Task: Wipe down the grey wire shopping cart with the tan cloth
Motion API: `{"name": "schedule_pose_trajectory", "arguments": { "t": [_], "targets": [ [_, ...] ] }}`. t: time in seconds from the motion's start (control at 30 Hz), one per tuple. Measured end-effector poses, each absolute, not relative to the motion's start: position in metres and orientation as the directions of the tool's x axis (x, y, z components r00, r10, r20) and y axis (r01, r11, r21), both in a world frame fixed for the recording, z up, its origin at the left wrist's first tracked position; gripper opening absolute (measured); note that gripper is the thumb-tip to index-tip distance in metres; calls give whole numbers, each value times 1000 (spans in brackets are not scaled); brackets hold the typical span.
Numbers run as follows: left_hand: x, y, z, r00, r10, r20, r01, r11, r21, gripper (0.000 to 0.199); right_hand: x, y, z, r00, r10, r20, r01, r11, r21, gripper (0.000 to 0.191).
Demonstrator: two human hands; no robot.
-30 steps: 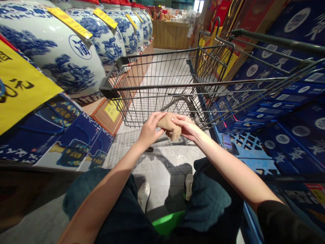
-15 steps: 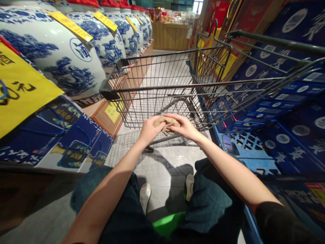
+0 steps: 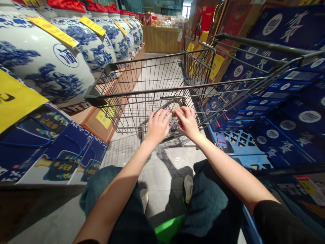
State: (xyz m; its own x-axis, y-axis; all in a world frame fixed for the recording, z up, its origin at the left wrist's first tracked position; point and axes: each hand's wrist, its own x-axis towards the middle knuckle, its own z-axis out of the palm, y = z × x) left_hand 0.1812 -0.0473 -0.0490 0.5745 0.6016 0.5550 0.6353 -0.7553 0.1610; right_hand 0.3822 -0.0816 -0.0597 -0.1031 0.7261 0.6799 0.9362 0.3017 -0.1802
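My right hand is closed on a small tan-brown cloth, mostly hidden behind the fingers. Close beside it on the left, my left hand has its fingers stretched out and apart, palm down, and appears to hold nothing. Both hands are in front of the near side of a dark wire shopping cart. Whether the left fingertips touch the cart's wires or the cloth I cannot tell.
Large blue-and-white jars with red covers line the left on a wooden ledge. Blue boxes are stacked on the right. A phone lies on a light-blue plastic pallet. A green seat edge shows between my legs.
My left hand has let go of the cloth and spread its fingers. The right hand keeps the cloth, now bunched smaller. The view has shifted slightly, moving the cart left in the picture.
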Motion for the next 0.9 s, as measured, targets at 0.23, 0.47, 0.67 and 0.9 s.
{"name": "schedule_pose_trajectory", "arguments": {
  "t": [0.23,0.47,0.67,0.9],
  "targets": [
    [192,-40,-56,609,648,458,671,-728,138,55,397,-84,-43,12,729,685,880,318,-353,42],
    [199,-46,-62,593,661,460,691,-711,130,55,406,-88,-39,2,752,659,873,320,-367,36],
    [196,-46,-61,613,652,445,686,-719,108,53,402,-83,-27,-22,754,656,864,344,-368,33],
    [197,-47,-59,614,660,433,684,-719,126,55,380,-86,-23,-38,855,518,972,153,-181,35]
  ]
}}
